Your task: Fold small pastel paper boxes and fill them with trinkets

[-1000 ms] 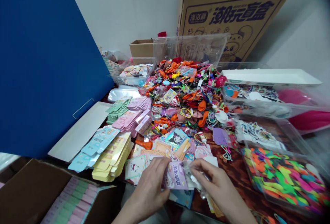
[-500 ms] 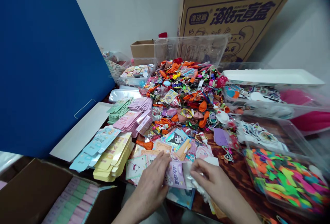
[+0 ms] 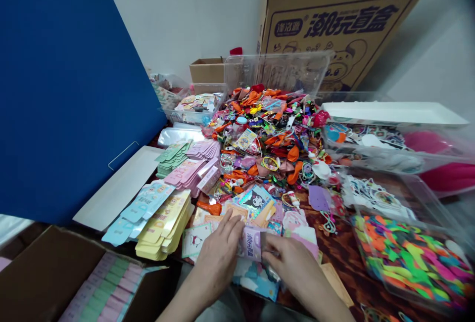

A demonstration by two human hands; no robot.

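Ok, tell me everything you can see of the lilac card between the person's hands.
The lilac card looks like thin printed card, pale purple with dark Chinese lettering; its finer artwork is too small to make out. It stands tilted between the hands, its left edge against the left hand. Its right end meets a clear plastic sleeve under the right hand. Other printed cards lie beneath and behind it.

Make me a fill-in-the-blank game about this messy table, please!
The left hand and right hand both touch a ____ card.
The flat balloons in the big heap are mostly ____.
The big board on the left side is ____.

Missing words: purple, orange, blue.
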